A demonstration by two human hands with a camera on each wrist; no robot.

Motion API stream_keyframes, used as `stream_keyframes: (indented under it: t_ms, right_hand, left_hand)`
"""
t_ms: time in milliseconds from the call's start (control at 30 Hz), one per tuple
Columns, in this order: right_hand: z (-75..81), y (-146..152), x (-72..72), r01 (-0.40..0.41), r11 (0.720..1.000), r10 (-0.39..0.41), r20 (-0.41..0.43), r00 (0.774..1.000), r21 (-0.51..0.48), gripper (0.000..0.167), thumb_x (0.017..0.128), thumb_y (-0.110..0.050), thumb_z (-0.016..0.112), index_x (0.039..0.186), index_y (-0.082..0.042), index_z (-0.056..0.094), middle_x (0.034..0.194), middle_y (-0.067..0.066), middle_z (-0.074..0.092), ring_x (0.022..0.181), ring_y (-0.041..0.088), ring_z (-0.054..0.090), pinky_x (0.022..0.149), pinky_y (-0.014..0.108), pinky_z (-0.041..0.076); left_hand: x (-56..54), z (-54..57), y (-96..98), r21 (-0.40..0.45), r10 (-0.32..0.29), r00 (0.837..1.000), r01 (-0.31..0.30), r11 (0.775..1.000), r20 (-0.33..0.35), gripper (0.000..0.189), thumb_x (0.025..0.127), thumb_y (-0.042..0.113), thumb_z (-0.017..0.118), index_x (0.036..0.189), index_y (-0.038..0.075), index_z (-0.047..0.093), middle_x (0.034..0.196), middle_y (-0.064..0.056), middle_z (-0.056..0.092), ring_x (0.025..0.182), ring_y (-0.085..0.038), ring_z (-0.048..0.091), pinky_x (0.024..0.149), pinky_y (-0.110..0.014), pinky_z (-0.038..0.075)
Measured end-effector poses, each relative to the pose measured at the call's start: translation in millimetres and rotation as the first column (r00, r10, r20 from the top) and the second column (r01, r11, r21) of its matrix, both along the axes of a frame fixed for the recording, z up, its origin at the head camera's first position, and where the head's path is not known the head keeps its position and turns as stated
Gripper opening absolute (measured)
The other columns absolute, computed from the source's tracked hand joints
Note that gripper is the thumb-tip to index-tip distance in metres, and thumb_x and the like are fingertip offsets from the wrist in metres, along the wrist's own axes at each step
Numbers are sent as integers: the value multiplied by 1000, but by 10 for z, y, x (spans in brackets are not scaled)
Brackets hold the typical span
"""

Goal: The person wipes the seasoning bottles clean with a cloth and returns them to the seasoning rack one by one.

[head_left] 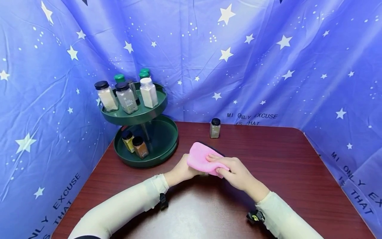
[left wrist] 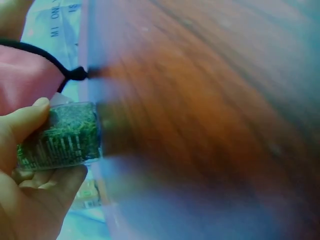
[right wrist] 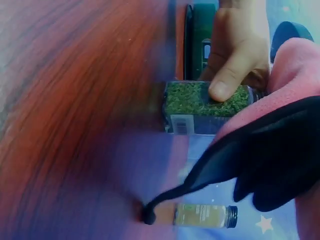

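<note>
Pink plush cloth (head_left: 199,161), black-backed, pinched in my right hand (head_left: 240,174), thumb against fingers. It hides most of the jar from the head view. Clear square-sided jar of green flakes (right wrist: 187,107): lid not visible; body gripped between my left hand's (head_left: 182,168) thumb and curled fingers.

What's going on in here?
Someone's left grip holds a jar of green herb flakes, and their right grip holds a pink cloth with black trim. In the head view, the cloth hides most of that jar. A black-capped jar stands farther back on the table; other spice jars sit on a green two-tier rack.
</note>
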State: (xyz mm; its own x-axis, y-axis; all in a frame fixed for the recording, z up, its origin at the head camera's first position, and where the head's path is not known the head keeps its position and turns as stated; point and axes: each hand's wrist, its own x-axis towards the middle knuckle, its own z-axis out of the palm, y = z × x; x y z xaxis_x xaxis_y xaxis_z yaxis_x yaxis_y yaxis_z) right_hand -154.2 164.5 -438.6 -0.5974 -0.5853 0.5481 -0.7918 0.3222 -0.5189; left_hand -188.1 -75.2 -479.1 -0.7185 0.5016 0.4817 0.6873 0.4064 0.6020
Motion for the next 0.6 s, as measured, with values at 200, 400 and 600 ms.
stream_keyframes:
  t_ms: [200,400,600]
  right_hand:
    - [136,-98,-21,233,969,-197,310,930,-85,18,97,-7,62,107,-9,77,92,-1,74,84,8,64,74,22,50]
    - [291,-311,-85,401,915,-369,486,792,40,19,100,-20,59,98,-9,74,77,0,65,72,12,58,67,26,48]
    - [431,-639,20,445,858,-497,196,846,256,18,94,-16,56,77,-14,63,65,-2,57,63,17,54,61,34,47]
  left_hand:
    - [-28,9,57,-75,81,978,-68,995,190,38,71,27,95,99,15,72,88,8,75,82,-3,67,76,-21,54]
    - [-46,58,90,-229,182,961,-132,964,210,24,74,28,88,78,17,67,63,11,65,61,-2,57,60,-22,47]
    - [-34,49,130,-187,146,986,-129,974,81,31,70,20,89,96,13,74,85,5,75,80,-5,65,75,-21,54]
